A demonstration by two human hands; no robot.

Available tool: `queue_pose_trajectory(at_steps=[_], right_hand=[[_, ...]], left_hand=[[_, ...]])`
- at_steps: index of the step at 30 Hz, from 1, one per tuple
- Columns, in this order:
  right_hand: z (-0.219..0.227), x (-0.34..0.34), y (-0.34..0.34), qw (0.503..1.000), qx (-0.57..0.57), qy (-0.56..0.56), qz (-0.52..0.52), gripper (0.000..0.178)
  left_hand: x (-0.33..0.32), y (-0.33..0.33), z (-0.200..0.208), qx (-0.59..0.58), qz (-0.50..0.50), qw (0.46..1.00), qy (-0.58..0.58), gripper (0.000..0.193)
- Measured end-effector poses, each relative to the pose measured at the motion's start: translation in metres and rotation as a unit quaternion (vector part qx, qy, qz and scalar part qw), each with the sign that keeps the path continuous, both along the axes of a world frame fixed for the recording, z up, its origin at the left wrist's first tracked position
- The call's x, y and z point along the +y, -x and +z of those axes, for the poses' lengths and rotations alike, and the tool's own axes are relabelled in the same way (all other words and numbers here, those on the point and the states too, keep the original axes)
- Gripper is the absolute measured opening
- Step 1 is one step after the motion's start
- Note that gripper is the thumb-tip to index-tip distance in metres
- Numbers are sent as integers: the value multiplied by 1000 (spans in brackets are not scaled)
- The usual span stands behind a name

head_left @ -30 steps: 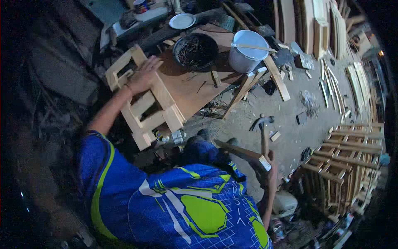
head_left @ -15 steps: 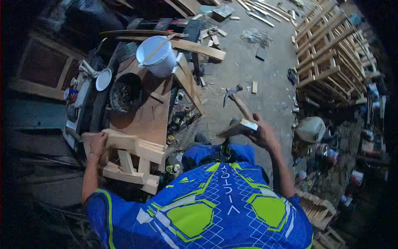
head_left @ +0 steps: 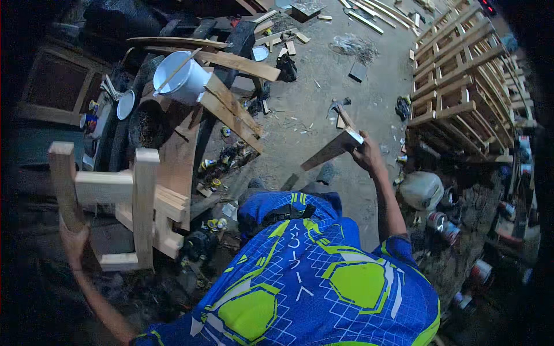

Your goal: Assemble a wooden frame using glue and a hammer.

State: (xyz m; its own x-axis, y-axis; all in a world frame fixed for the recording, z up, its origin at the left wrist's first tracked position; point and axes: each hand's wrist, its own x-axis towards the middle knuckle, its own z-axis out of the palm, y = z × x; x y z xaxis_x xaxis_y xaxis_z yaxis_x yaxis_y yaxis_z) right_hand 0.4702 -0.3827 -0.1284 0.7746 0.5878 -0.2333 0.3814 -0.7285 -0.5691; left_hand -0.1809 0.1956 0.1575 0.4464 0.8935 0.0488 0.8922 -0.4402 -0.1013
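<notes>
My left hand [head_left: 75, 241] is closed round one leg of a pale wooden frame [head_left: 104, 187], which has two upright legs joined by crossbars. It is held up at the left beside the workbench. Other pale wooden pieces [head_left: 171, 203] show just behind the frame. My right hand [head_left: 367, 154] is raised over the floor at the right of my knees, closed on a claw hammer [head_left: 345, 117] with its head pointing away from me. The same hand also holds a tapering brown board-like piece [head_left: 330, 152] with a pale end; whether it is wood or a blade I cannot tell.
On the bench [head_left: 176, 153] stand a white bucket [head_left: 183, 79] with a stick across it and a dark bowl [head_left: 149, 126]. Planks [head_left: 231, 112] lean off its right edge. Stacked wooden frames [head_left: 456, 81] and a pale jug [head_left: 421, 190] line the right; scraps litter the floor.
My left hand has lifted the wooden frame off the bench edge and swung it left, upright. My right hand, still gripping the hammer and brown piece, has risen slightly. The view has shifted.
</notes>
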Motion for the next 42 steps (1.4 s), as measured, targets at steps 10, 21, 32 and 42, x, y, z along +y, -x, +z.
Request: queue_pose_trajectory(at_steps=[10,21,32,42], right_hand=[[-41,94,-93,986,-114,-97,78,31],[-89,140,-96,989,-89,6,114,39],[-78,105,-78,989,-65,-81,103,45],[-74,95,-62,991,-30,-117,65,45]], left_hand=[[15,-129,-95,-311,-102,928,177,79],[-127,-354,-235,-482,-214,540,656,51],[-239,-522,-254,-377,-34,555,741,62],[-238,-538,-240,-335,-45,574,746,58]])
